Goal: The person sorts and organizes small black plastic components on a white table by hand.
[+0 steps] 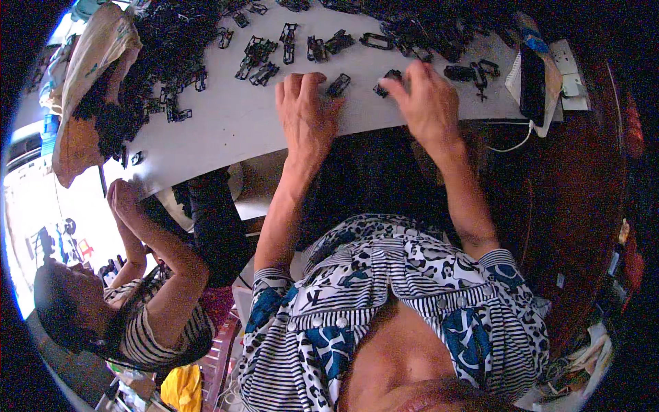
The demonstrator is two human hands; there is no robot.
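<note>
My left hand (305, 117) rests on the white table with its fingers bent and the thumb apart. Just beyond that thumb lies a small black plastic frame piece (338, 84), and no grip on it shows. To the right, my right hand (430, 106) is over the table edge side, thumb and fingers spread. Its thumb tip meets or overlaps another small black piece (388, 82); whether they touch is unclear. Beyond both hands, several similar black frames (288, 42) lie loose, among them a wider rectangular one (377, 42).
A large heap of black parts (171, 41) fills the table's far left, beside a pale sack (93, 89). At the right stand a phone-like dark device (532, 82) with a white cable and a white power strip (568, 72). Another person (158, 302) sits at the left, hands by the table edge.
</note>
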